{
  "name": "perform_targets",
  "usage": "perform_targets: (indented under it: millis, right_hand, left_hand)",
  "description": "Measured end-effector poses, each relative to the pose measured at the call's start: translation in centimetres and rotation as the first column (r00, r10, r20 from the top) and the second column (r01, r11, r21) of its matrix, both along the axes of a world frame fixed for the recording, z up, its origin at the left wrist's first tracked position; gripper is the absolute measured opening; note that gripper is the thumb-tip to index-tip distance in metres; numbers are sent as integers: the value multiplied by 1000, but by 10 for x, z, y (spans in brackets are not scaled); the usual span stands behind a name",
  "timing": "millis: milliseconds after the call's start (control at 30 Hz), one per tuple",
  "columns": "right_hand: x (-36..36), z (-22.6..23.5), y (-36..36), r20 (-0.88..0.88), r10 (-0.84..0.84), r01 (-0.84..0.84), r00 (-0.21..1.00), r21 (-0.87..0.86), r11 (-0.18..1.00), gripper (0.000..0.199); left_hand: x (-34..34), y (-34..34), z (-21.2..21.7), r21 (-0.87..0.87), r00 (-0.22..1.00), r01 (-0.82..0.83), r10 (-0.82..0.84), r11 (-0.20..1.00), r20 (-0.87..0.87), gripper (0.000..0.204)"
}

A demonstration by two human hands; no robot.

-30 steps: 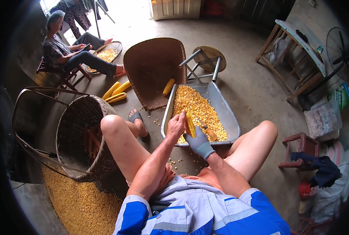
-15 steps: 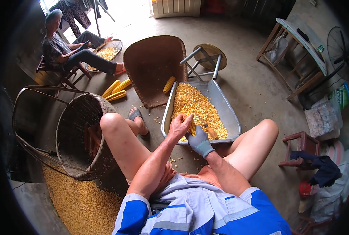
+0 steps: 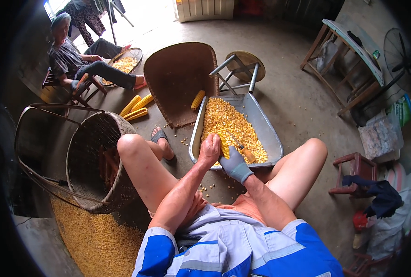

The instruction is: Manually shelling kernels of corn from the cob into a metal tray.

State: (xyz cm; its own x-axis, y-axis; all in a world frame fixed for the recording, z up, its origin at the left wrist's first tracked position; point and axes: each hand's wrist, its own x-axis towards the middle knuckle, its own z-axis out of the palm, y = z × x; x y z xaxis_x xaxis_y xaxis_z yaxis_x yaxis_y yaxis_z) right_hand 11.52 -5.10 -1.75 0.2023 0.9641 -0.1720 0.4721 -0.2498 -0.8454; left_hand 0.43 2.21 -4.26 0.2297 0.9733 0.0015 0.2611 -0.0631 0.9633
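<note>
A yellow corn cob point(image 3: 224, 145) is held upright over a grey metal tub point(image 3: 273, 144) between my knees. My right hand point(image 3: 235, 165), in a grey glove, grips the cob's lower end. My bare left hand point(image 3: 209, 148) is closed, its curled fingers against the cob's left side; the fingertips are partly hidden. Loose corn kernels point(image 3: 231, 118) heap in the tub. Just right of the gloved hand, a wooden piece point(image 3: 249, 154) lies on the kernels.
Left of my knee stands a wicker basket point(image 3: 78, 152) with stripped cobs inside, beside a kernel pile point(image 3: 92, 240). A woven scoop point(image 3: 180, 69), whole cobs point(image 3: 136, 107) and a stool point(image 3: 244, 67) lie beyond. Another person point(image 3: 83, 62) sits far left. A small red stool point(image 3: 353, 173) stands right.
The cob in my hands now shows more of its side, and my left hand sits slightly lower along it. The seated person's arm has dropped beside the chair, holding a reddish cob.
</note>
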Motion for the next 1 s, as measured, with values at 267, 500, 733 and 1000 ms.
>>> perform_targets:
  millis: [267,500,733,1000]
  right_hand:
    - [-2,-6,5,-212,-74,49,974,-119,992,45]
    - [-5,4,1,99,-96,102,990,-56,993,49]
    - [5,-18,7,31,-73,75,997,-43,996,49]
    - [3,8,10,-114,-118,102,986,-139,985,43]
  left_hand:
    - [4,1,-2,122,970,-174,148,977,194,31]
    - [2,-3,19,-199,999,10,-20,980,-49,44]
    - [8,-8,21,-178,992,112,-100,978,72,40]
    - [0,-5,-11,42,999,31,-32,999,24,38]
